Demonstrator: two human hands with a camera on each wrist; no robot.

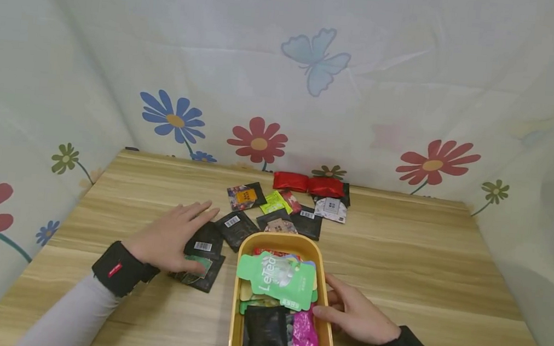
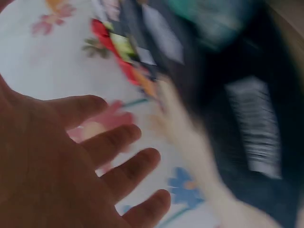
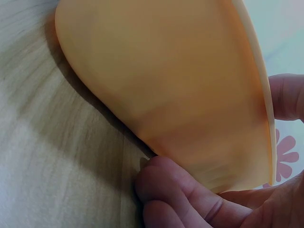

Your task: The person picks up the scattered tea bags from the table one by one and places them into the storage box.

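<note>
My left hand, fingers extended, is over black packets with barcode labels, left of the bin; its thumb overlaps a packet with a green patch. In the left wrist view its spread fingers hold nothing, and a blurred black packet shows beyond them. My right hand grips the right side of a yellow plastic bin, thumb over the rim and fingers against the outer wall. Inside the bin lie a green LeTea pouch, a black packet and a magenta packet.
Beyond the bin, more sachets lie spread on the wooden table: two red packets, a yellow-green sachet, a patterned sachet with an orange label and several black ones. A flower-printed curtain stands behind.
</note>
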